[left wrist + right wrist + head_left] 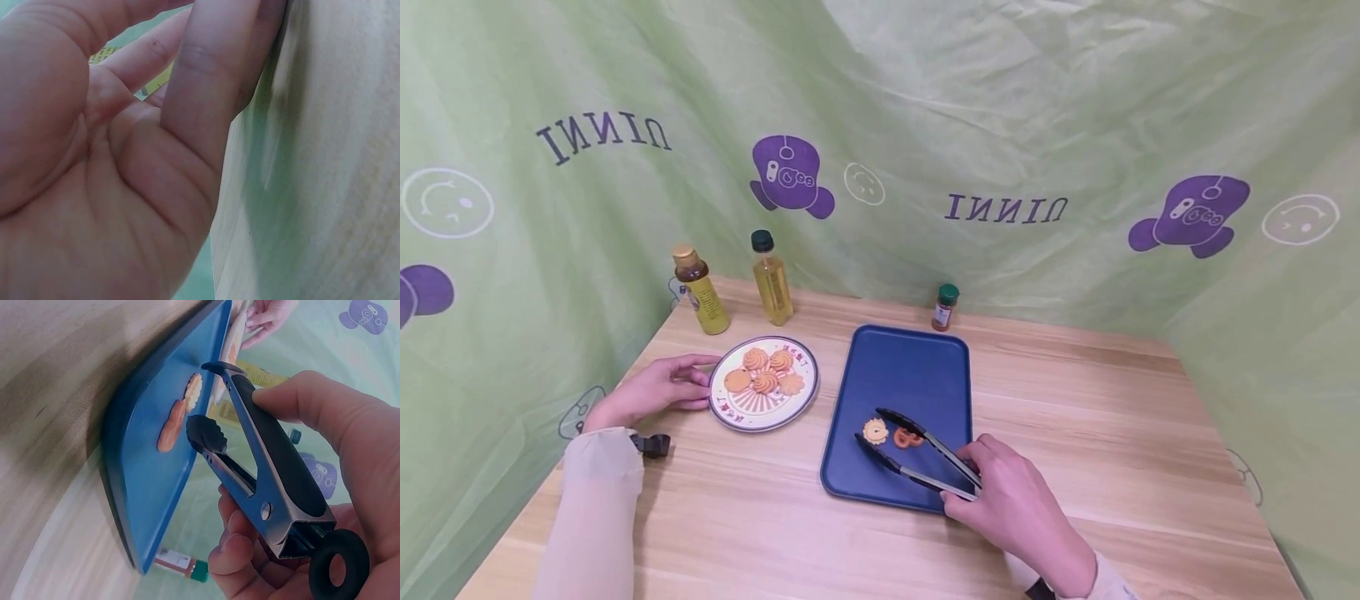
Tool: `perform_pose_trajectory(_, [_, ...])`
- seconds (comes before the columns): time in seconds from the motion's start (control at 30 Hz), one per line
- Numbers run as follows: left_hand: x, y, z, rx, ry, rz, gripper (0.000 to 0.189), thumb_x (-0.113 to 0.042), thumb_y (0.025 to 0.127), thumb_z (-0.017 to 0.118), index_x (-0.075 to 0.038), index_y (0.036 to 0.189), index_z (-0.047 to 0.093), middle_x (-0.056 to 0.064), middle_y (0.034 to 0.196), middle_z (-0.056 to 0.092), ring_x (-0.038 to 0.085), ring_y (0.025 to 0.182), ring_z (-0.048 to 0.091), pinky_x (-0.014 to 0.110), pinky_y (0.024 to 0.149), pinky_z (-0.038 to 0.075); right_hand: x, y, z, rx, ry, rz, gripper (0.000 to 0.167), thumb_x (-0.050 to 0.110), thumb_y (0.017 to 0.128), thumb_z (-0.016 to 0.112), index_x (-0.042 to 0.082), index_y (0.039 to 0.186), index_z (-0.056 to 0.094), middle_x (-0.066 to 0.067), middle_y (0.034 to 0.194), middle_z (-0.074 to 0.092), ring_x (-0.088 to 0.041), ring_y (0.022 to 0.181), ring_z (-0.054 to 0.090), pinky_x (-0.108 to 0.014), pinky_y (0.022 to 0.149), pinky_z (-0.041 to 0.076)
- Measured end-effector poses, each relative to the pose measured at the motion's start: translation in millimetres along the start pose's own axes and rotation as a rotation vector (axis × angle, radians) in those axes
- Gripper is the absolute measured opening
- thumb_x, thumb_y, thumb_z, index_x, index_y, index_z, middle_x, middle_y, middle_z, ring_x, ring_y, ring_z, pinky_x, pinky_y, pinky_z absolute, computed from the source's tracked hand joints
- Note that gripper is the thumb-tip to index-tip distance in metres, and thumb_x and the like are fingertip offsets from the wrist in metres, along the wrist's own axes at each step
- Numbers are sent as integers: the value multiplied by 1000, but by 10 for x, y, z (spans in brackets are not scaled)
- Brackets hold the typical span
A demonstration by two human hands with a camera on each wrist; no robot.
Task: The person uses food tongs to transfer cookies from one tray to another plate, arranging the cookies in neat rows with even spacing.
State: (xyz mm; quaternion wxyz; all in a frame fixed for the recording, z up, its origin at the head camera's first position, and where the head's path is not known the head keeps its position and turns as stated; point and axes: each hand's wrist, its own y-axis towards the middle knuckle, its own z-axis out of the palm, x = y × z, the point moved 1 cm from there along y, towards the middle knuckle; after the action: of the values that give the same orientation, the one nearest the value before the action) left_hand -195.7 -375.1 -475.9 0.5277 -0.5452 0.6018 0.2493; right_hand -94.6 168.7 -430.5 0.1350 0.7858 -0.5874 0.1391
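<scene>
My left hand (658, 387) rests at the left rim of a round white plate (760, 413) with a dark blue edge, its fingers loosely extended against the rim. Several cookies (765, 382) lie on that plate. In the left wrist view the palm (125, 175) hides the plate. My right hand (1003, 492) holds black-and-steel tongs (250, 444) near their hinge end, thumb on one arm and fingers on the other. The spread tong tips hover over a blue tray (910, 362), either side of a scalloped round cookie (875, 431) and a brown pretzel-shaped cookie (906, 438).
Behind the plate stand a yellow-labelled bottle (706, 300) and a bottle of yellow oil (772, 287). A small green-capped jar (945, 308) is behind the tray. Green printed cloth (880, 100) hangs round the wooden table (1090, 433).
</scene>
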Motion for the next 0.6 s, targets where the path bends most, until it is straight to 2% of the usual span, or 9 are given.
perform_pose_trajectory(0.6, [-27, -9, 11, 7, 7, 6, 76, 0, 106, 72, 11, 170, 33, 29, 133, 66, 6, 104, 77, 30, 98, 72, -40, 19, -16, 3, 5, 2, 36, 32, 78, 94, 13, 106, 80, 8, 86, 60, -8, 69, 47, -20, 57, 39])
